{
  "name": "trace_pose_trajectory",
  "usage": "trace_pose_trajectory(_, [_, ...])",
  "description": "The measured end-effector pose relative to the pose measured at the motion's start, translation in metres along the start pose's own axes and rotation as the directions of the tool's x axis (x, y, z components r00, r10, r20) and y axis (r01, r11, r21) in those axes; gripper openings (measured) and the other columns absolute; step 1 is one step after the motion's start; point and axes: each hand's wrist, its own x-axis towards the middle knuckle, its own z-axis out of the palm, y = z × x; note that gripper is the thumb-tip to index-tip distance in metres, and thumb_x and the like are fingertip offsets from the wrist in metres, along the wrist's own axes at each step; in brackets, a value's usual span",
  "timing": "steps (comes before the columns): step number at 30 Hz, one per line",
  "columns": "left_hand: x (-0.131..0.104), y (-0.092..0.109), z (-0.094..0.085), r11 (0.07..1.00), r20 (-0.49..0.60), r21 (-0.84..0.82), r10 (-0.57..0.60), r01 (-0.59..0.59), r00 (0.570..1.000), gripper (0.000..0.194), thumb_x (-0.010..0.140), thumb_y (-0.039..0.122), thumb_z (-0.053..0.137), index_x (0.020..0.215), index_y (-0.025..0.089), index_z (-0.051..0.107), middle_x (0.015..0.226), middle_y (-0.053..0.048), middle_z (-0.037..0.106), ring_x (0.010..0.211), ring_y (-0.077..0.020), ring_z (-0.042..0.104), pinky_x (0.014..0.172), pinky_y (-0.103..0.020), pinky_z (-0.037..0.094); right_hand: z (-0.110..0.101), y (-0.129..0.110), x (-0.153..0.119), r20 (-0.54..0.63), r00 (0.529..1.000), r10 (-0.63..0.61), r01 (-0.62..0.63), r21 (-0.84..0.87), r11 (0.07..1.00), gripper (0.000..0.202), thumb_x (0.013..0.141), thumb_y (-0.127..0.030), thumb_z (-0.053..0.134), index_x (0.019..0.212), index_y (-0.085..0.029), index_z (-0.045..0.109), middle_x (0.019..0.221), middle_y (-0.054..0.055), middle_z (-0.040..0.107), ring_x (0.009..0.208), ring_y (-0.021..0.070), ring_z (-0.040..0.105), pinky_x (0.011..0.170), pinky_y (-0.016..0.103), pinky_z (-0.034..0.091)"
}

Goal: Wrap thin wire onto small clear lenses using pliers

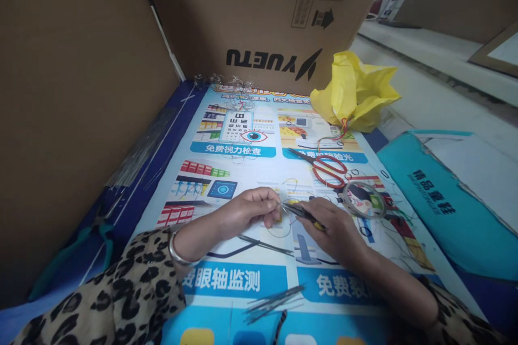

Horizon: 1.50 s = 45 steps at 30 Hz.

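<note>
At the middle of the printed poster [283,172], my left hand [257,207] pinches a thin wire, its fingertips pressed together. My right hand [334,226] is wrapped round small pliers [301,212], whose jaws point left and meet the wire close to my left fingertips. A loop of thin wire [279,235] hangs just below. Red-handled scissors [328,168] lie beyond my right hand, beside a clear tape roll [364,199]. Dark wire pieces [275,302] lie in a bundle nearer to me.
Cardboard [259,16] stands at the back and left. A yellow bag [354,94] and a teal box [441,199] are at the right. Teal-handled pliers [106,245] and a pile of thin wires [141,145] lie at the left. Tangled wire [238,94] sits at the back.
</note>
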Motion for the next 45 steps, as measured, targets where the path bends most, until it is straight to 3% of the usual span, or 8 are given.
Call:
trace_pose_trajectory(15, [-0.0003,0.0019,-0.0001,0.997,0.076,0.051,-0.068,0.065,0.995,0.019,0.078,0.031,0.060,0.079,0.013,0.056,0.065,0.000,0.054,0.053,-0.0064,0.044,0.057,-0.023,0.034,-0.0019,-0.0012,-0.0013,-0.017,0.999,-0.050,0.050,-0.024,0.998,0.021,0.083,-0.019,0.050,0.101,-0.018,0.061,0.085,0.008,0.066,0.079,0.0154,0.061,0.071,0.027,0.051])
trace_pose_trajectory(23, [-0.0009,0.0037,0.0014,0.985,0.104,0.152,-0.093,0.077,0.990,0.020,0.081,0.032,0.056,0.077,0.012,0.055,0.064,0.000,0.051,0.051,-0.0056,0.041,0.053,-0.021,0.030,-0.0043,-0.0041,-0.0028,0.042,0.998,-0.047,0.048,-0.021,0.999,0.023,0.083,-0.019,0.050,0.104,-0.017,0.058,0.086,0.007,0.065,0.079,0.0145,0.060,0.071,0.027,0.050])
trace_pose_trajectory(39, [0.0002,0.0034,0.0030,0.973,0.057,0.207,-0.111,0.097,0.992,0.024,0.079,0.035,0.058,0.077,0.011,0.057,0.068,-0.002,0.056,0.052,-0.0059,0.047,0.051,-0.021,0.036,-0.0010,-0.0028,-0.0034,0.055,0.997,-0.048,0.050,-0.040,0.998,0.023,0.083,-0.020,0.049,0.104,-0.016,0.060,0.088,0.008,0.065,0.082,0.0156,0.060,0.073,0.027,0.050])
trace_pose_trajectory(45, [0.0001,0.0020,0.0026,0.974,-0.001,0.197,-0.112,0.110,0.994,0.022,0.077,0.033,0.060,0.081,0.011,0.061,0.065,-0.001,0.057,0.049,-0.0041,0.043,0.048,-0.019,0.032,-0.0020,-0.0018,-0.0027,0.053,0.997,-0.055,0.058,-0.068,0.996,0.023,0.083,-0.020,0.048,0.103,-0.016,0.060,0.086,0.008,0.065,0.081,0.0170,0.060,0.071,0.028,0.050])
